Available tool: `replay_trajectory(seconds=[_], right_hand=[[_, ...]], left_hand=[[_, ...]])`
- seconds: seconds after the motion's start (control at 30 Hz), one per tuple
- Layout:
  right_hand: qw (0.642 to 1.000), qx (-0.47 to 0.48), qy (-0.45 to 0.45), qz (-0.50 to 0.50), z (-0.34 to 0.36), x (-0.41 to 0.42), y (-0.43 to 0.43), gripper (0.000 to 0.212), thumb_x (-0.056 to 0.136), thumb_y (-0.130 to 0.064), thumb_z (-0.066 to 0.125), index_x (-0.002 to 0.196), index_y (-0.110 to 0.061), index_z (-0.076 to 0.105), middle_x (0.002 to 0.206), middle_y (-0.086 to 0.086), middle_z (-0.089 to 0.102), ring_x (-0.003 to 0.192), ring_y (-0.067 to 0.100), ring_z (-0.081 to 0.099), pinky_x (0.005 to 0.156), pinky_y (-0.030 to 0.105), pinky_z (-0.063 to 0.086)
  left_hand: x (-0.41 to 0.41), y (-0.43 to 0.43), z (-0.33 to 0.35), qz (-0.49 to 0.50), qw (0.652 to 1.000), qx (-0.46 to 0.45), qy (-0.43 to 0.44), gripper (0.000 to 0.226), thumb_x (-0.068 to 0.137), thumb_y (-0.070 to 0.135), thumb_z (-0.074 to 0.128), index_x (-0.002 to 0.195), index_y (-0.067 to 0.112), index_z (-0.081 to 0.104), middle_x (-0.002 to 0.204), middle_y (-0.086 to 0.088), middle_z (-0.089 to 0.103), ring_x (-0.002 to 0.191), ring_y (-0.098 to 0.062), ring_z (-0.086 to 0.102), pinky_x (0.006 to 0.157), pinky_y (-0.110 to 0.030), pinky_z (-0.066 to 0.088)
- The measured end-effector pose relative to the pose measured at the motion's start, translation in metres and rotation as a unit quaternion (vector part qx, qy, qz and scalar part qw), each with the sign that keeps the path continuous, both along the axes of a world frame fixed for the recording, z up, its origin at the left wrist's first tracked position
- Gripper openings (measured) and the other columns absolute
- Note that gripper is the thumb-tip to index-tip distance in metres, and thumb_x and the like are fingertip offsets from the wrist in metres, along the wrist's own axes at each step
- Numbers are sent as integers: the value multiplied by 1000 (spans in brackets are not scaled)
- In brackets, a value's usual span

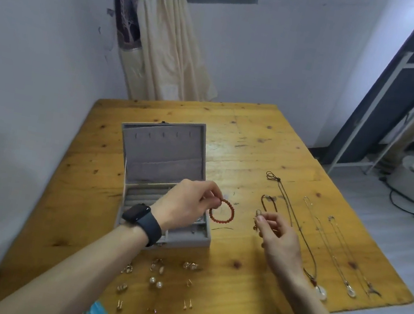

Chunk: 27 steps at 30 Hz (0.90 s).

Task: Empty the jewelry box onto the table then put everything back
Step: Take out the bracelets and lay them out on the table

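Wooden table (270, 145) bears one open jewelry box (162, 177) and three necklaces (327, 246); left fingers (212, 194) pinch one red bracelet (221, 210), right fingers (264, 221) a small clasp (258, 215).

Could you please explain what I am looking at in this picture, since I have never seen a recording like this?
There is no machine here: a person wears a camera on the head, so the single picture looks forward and down at their own two hands. The left hand, with a black smartwatch on its wrist, pinches a red bead bracelet just beside the open grey jewelry box. The right hand holds a small piece on a dark cord; it is too small to identify. Both hang above a wooden table. In front of the box lie small earrings in rough rows, some with pearls. To the right, several necklaces lie stretched out side by side, with pale round pendants at the near ends.
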State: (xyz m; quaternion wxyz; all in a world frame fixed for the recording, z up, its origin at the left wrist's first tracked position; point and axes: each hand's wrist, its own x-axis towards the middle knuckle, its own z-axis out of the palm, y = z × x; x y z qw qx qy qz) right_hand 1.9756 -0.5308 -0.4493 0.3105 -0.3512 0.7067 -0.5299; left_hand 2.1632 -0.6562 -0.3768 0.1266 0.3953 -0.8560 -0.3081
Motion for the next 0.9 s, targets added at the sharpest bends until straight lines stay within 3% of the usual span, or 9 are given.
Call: replay_trajectory(seconds=[0.13, 0.27, 0.37, 0.5, 0.53, 0.6, 0.67, 0.8, 0.9], right_hand=[[1000, 16, 0, 1, 3, -16, 11, 8, 95, -38, 63, 96, -31, 67, 92, -6, 71, 93, 17, 65, 81, 43, 55], [997, 46, 18, 56, 9, -22, 13, 10, 95, -39, 62, 97, -31, 67, 96, -7, 71, 93, 12, 65, 81, 39, 54], [990, 70, 37, 119, 15, -24, 8, 11, 95, -39, 62, 96, -30, 68, 94, -7, 72, 85, 2, 64, 71, 25, 48], [981, 102, 6, 164, 20, -30, -11, 11, 94, -33, 64, 91, -25, 71, 88, -1, 73, 68, -7, 61, 58, 12, 46], [978, 123, 25, 164, 19, -32, -16, 12, 94, -34, 64, 91, -25, 71, 88, -2, 73, 74, -4, 63, 64, 16, 50], [960, 181, 157, 145, 13, -38, -27, 14, 94, -39, 60, 93, -28, 70, 94, -7, 72, 90, 9, 64, 82, 30, 55], [927, 217, 274, 135, 10, -40, -34, 19, 96, -40, 55, 99, -28, 70, 100, -4, 71, 96, 17, 64, 88, 38, 55], [891, 214, 386, 103, 10, -39, -35, 30, 97, -47, 51, 97, -21, 67, 92, 0, 70, 83, 20, 65, 77, 42, 59], [891, 149, 421, 80, 7, -36, -27, 31, 97, -47, 51, 102, -20, 64, 95, 0, 65, 83, 19, 63, 73, 41, 58]], left_hand=[[-32, 16, -17, -49, 996, 23, -74, 14, 100, 30, 56, 106, 26, 67, 91, 14, 74, 85, -4, 68, 81, -34, 58], [-45, 12, -34, -40, 968, -126, -213, 21, 100, 36, 52, 108, 29, 71, 105, 7, 72, 95, -16, 63, 92, -37, 49], [-48, 9, -42, -32, 947, -204, -245, 22, 99, 37, 51, 107, 32, 71, 107, 6, 69, 103, -19, 56, 94, -37, 38], [-45, 4, -45, -33, 928, -256, -268, 24, 99, 36, 50, 110, 31, 70, 111, 5, 67, 108, -19, 53, 94, -37, 35], [-44, 4, -45, -33, 928, -255, -268, 25, 99, 36, 49, 112, 31, 70, 111, 5, 67, 108, -19, 53, 95, -37, 35], [-41, 4, -46, -27, 936, -242, -253, 28, 100, 37, 46, 116, 31, 68, 114, 5, 67, 111, -19, 53, 98, -37, 35], [-39, 8, -48, -21, 947, -222, -232, 32, 99, 40, 44, 124, 32, 62, 118, 5, 66, 116, -19, 52, 100, -38, 34], [-34, 18, -53, -29, 953, -211, -217, 39, 97, 45, 43, 130, 32, 58, 127, 6, 62, 120, -18, 50, 105, -38, 32], [-31, 23, -56, -31, 952, -220, -212, 46, 95, 53, 42, 131, 31, 59, 127, 5, 62, 120, -18, 50, 107, -40, 30]])
